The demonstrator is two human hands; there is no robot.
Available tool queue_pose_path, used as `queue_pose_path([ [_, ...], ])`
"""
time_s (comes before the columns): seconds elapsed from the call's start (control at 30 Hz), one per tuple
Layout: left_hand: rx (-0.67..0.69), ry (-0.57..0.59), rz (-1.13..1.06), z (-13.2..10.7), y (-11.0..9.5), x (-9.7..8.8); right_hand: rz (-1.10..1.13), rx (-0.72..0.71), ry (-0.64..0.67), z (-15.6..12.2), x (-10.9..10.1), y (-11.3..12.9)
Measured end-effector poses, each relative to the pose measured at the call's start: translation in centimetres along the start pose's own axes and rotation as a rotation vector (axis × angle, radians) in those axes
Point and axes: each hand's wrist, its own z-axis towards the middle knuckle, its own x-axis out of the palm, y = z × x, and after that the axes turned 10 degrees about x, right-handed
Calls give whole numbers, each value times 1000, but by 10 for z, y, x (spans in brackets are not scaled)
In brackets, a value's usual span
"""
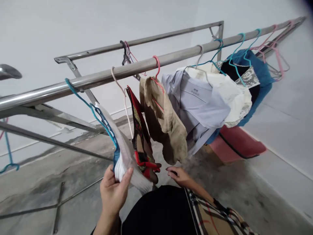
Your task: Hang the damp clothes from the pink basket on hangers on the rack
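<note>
My left hand (114, 189) is closed on the lower edge of a white garment (132, 166) with blue trim, pinching it between thumb and fingers. That garment hangs from a blue hanger (97, 119) on the metal rail. Beside it hangs a red, black and tan patterned garment (141, 137) on a pale pink hanger (122, 91). My right hand (181, 178) is below a khaki garment (168, 130) on a pink hanger (157, 65). Its fingers are loosely bent and apart, with nothing visible in them, close to the patterned garment's lower end.
The metal rail (181, 58) crosses the view, with a second bar (171, 34) behind it. Farther right hang a light grey shirt (195, 98), a white garment (238, 101) and a blue one (265, 80). A red plastic object (234, 147) stands by the wall. Crossed metal bars (58, 205) lie low at left.
</note>
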Motion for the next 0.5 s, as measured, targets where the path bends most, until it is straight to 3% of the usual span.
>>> queue_pose_path([
  [0.1,109,-299,57,-10,-2,12,-3,0,84,-14,-22,-18],
  [0.2,396,-520,319,-15,-3,16,8,45,82,-27,-42,-38],
  [0.3,626,-570,647,-19,-4,11,63,56,106,-38,-58,-54],
  [0.5,621,-622,792,-38,-5,11,88,22,202,-55,-91,-63],
])
